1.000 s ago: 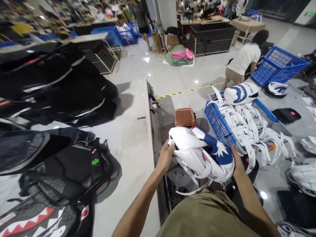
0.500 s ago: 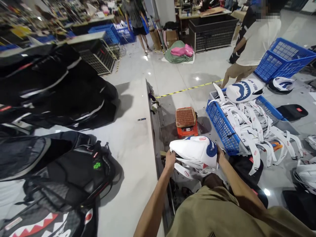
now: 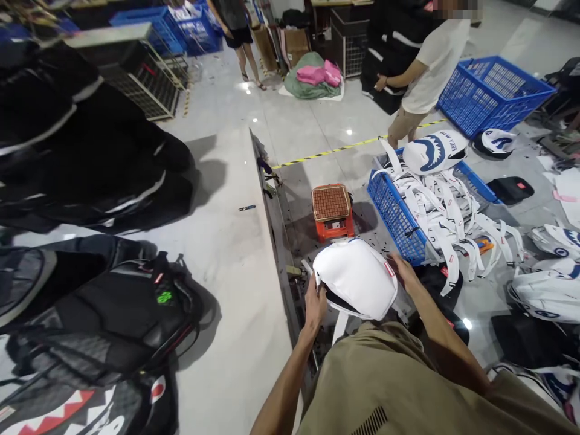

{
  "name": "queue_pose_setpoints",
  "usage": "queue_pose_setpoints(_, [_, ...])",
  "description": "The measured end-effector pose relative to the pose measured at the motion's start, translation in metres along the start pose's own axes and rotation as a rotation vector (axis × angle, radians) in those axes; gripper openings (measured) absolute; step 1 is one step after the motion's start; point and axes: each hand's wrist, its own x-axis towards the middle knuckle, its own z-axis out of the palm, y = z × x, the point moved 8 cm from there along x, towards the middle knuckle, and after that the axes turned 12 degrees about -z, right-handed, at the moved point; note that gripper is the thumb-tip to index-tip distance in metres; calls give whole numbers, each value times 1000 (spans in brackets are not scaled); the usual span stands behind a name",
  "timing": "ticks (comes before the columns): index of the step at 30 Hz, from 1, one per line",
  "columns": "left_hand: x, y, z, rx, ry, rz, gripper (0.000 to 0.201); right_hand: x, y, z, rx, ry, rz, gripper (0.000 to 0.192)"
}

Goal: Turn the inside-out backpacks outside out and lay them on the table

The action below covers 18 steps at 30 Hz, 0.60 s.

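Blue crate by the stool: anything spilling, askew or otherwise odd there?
Yes. The blue crate is overfilled: white straps spill over its rim onto the floor, and a shark-print bag sits tilted on top.

Glossy grey floor [image 3: 317, 130], yellow tape line [image 3: 335, 148], white worktable [image 3: 235, 254], blue crates [image 3: 492, 90]

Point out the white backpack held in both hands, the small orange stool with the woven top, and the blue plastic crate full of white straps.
white backpack [image 3: 357, 279]: head view, on its plain white panel.
orange stool [image 3: 331, 203]: head view, on the woven top.
blue plastic crate [image 3: 395, 219]: head view, on its near mesh wall.
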Motion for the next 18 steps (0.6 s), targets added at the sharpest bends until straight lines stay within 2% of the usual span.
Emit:
queue_pose_setpoints(2, [-6, 18, 4, -21, 1, 48, 61, 13, -17, 6, 7, -147, -53, 66])
queue_pose_setpoints(4, [-19, 31, 13, -35, -13, 79, 63, 5, -31, 7, -48, -300, -155, 76])
queue_pose_setpoints(5, [-26, 33, 18, -38, -24, 85, 65, -5, -33, 5, -93, -335, -195, 84])
queue_pose_setpoints(7, [-38, 27, 30, -29, -67, 76, 69, -25, -19, -3, -188, -297, -182, 93])
queue_pose_setpoints(9, [-44, 12, 41, -15, -126, 45, 71, -44, 11, -5, -251, -220, -79, 88])
queue_pose_setpoints(12, [-43, -8, 48, -11, -140, 64, 74, -63, 48, 9, -228, -149, 5, 76])
queue_pose_setpoints(15, [-40, -35, 53, 8, -124, -50, 81, -67, 51, 30, -140, -90, -41, 71])
queue_pose_setpoints(18, [-43, -56, 66, -4, -182, -238, 71, -70, 34, 40, -88, -41, -45, 70])
